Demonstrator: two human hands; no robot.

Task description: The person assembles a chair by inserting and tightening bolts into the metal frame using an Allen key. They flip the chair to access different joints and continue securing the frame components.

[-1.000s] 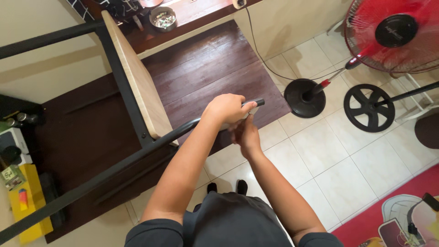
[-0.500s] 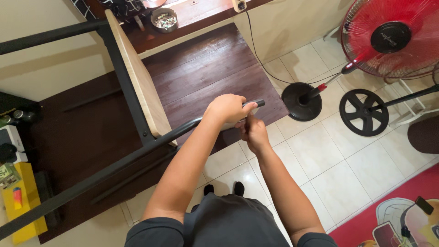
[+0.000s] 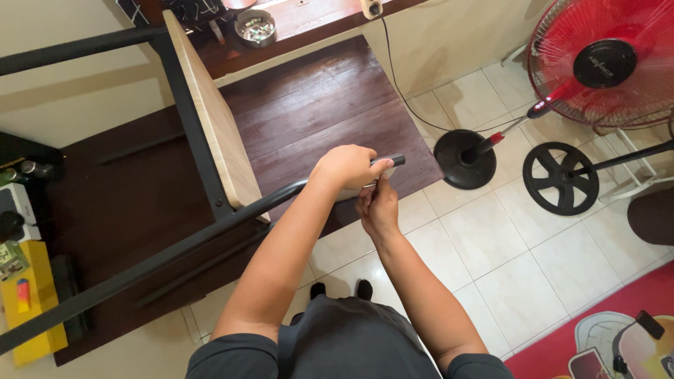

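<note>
Since a second ago, both of my hands have stayed at the end of the black metal bar (image 3: pixel 175 247); the view has shifted a little, so the red fan (image 3: pixel 604 60) now sits farther toward the upper right corner. My left hand (image 3: pixel 345 168) is closed over the bar near its free end, knuckles up, gripping it firmly. The bar's tip (image 3: pixel 397 161) pokes out just past my fingers. My right hand (image 3: pixel 378 208) is directly beneath, fingers curled up against the underside of the bar end; something pale shows between the two hands, but I cannot tell what it is, nor whether my right hand holds it or only presses on it.

From my grip the bar runs down and to the left, across the frame, to the lower left edge. It meets a black upright post (image 3: pixel 196 133) beside a light wooden board (image 3: pixel 210 119) standing on edge. Below lies a dark wood panel (image 3: pixel 323 105), flat on the white tiled floor (image 3: pixel 491 245).

To the right, the fan's round black base (image 3: pixel 460 156) rests on the tiles, and a second, spoked fan base (image 3: pixel 559 178) stands just beside it. A small round tin (image 3: pixel 255 27) sits on the wooden ledge at the top. A yellow box (image 3: pixel 28 302) lies at the far left.
</note>
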